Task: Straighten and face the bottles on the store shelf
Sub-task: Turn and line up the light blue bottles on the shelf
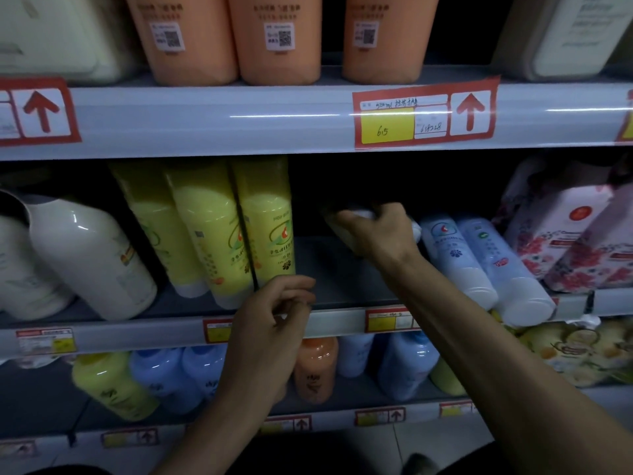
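Gripping pale bottle (359,213) deep on middle shelf (329,269), your right hand (376,234) curls over it, beside blue bottles (479,262). Your left hand (274,317) loosely curled, holding nothing, before yellow bottles (239,231).

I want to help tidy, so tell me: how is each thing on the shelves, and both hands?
Orange bottles: upright.
Yellow bottles: caps down, tilted.
Blue bottles: caps down, tilted.
White bottle: tilted.
Right hand: grips a blurred bottle.
Left hand: fingers loosely curled, holds nothing.
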Demonstrator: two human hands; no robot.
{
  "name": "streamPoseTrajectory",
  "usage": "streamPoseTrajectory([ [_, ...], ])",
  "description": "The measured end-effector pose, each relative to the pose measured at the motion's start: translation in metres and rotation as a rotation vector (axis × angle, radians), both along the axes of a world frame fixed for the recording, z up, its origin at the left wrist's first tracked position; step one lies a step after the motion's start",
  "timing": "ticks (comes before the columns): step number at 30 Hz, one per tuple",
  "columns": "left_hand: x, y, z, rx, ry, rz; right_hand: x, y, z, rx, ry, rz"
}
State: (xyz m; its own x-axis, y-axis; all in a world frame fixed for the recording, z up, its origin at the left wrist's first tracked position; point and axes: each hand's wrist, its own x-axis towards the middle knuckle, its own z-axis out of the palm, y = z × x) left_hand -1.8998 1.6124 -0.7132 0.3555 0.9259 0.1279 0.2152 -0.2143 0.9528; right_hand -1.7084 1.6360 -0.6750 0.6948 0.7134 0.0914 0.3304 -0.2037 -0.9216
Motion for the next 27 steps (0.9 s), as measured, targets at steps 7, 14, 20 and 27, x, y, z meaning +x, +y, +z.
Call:
streamPoseTrajectory([
  [7,-0.005,0.001,-0.001,-0.034,-0.001,-0.021,0.001,-0.038,0.009,0.083,0.301,0.019],
  [14,-0.008,-0.001,-0.005,0.01,0.019,-0.012,0.0,-0.026,0.004,0.027,0.423,0.036],
  [20,-0.006,0.004,-0.011,0.022,0.011,-0.021,-0.003,-0.037,-0.018,0.052,0.697,0.063],
  [27,0.005,0.004,-0.019,0.271,0.163,-0.019,0.004,-0.049,-0.013,0.116,1.14,0.13],
])
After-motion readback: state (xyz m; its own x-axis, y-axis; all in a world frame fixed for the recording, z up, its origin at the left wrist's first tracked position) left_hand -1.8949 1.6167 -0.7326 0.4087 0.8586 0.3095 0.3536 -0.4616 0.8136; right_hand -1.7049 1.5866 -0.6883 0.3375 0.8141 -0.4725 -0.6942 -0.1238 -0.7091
